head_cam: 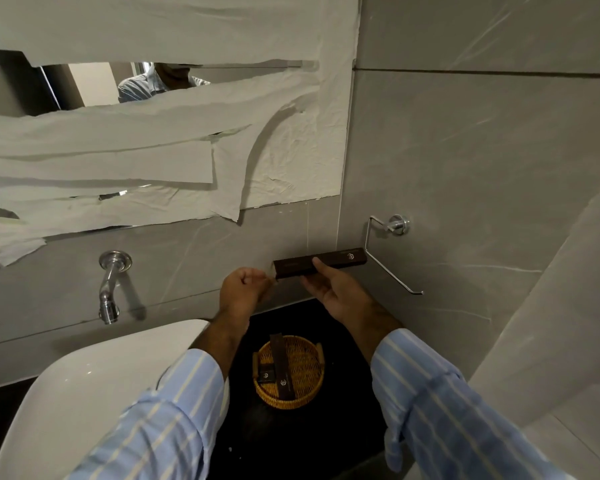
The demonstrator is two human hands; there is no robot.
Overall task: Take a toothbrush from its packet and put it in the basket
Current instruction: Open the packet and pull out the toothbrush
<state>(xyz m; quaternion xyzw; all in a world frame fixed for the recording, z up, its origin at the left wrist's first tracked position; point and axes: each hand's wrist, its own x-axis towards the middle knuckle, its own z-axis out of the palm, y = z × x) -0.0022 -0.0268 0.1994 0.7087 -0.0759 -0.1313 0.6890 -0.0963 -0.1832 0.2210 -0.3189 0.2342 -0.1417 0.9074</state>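
A black desk carries a round wicker basket near its middle; at the basket's 9 o'clock a white basin sits on it.

1 head-worn wide-angle camera looks forward and steeply down, close above both forearms. The wicker basket sits just below centre at 6 o'clock, the basin at 8 o'clock, the paper-covered mirror at 11 o'clock, and the chrome roll holder at 3 o'clock.
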